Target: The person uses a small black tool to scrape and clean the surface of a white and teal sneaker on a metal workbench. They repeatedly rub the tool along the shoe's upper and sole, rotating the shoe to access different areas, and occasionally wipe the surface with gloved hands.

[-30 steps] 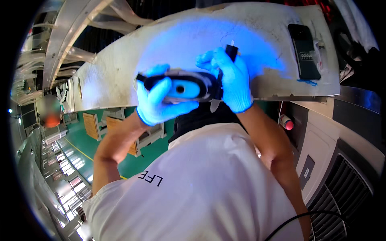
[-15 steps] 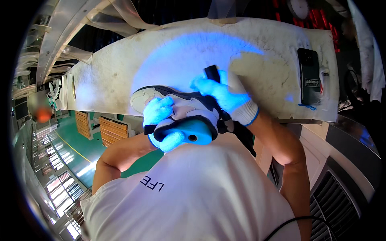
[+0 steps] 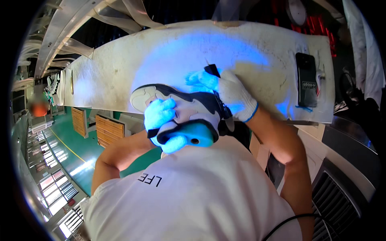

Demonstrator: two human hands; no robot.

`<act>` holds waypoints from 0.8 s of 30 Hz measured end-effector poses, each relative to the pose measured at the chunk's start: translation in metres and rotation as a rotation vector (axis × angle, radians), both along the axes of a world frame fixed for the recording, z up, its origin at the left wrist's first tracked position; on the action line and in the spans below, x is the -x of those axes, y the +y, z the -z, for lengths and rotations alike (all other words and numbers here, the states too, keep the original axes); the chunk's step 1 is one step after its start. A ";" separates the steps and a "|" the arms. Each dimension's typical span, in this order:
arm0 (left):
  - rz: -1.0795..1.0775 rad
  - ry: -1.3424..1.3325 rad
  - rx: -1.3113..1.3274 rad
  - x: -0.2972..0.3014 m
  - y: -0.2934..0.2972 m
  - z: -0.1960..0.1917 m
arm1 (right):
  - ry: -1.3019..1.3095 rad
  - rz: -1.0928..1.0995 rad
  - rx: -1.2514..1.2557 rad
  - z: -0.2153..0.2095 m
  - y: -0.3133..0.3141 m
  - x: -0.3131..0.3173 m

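Head view: a sneaker [image 3: 181,110] is held up close to the chest, between the person's white shirt [image 3: 193,197] and the near edge of a long white worktable [image 3: 120,68]. The shoe is turned partly sole-up, so that its pale outsole with dark patches faces the camera at the left end, while a black and grey upper is seen toward the right. A cyan-lit shoe last is seen in the opening at the lower end, with a small dark hole in it.

The left hand [image 3: 163,120], in a glove that glows blue under the light, is clenched around the underside and middle of the sneaker, its fingers wrapped over the sole edge. The right hand [image 3: 227,94], in a white knitted glove with a blue cuff, is closed over the upper side of the shoe; a thin dark tool [image 3: 212,70] is gripped in it, its tip sticking out above the fingers. Whether the tool touches the shoe cannot be told.

A patch of blue light is cast on the tabletop just behind the hands. A black smartphone [image 3: 306,78] is laid flat on the right end of the table, well apart from the shoe. A green floor [image 3: 76,140] with wooden pallets is seen far below at the left.
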State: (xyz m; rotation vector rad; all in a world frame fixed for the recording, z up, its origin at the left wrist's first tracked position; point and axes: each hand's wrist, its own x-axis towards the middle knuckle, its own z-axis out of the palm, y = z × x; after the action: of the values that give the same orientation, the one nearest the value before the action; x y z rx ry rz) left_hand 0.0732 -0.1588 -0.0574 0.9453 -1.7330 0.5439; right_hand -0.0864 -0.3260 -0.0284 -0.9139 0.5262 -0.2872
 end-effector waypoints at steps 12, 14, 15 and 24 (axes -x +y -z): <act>0.117 0.185 -0.200 -0.011 0.030 0.012 | 0.088 -0.381 0.331 -0.033 -0.010 -0.024; 0.090 0.072 -0.280 -0.015 0.035 0.005 | 0.263 -0.529 0.445 -0.033 -0.013 -0.038; 0.097 0.038 -0.361 -0.016 0.041 -0.002 | 0.289 -0.551 0.434 -0.037 -0.010 -0.039; 0.060 -0.008 -0.285 -0.009 0.033 -0.027 | 0.260 -0.441 0.754 -0.059 0.006 -0.083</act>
State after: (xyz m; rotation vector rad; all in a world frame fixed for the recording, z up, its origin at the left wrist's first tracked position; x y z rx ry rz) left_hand 0.0820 -0.1258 -0.0300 1.0847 -1.8716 0.2651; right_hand -0.0039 -0.3198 0.0306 -1.7846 0.4390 0.0526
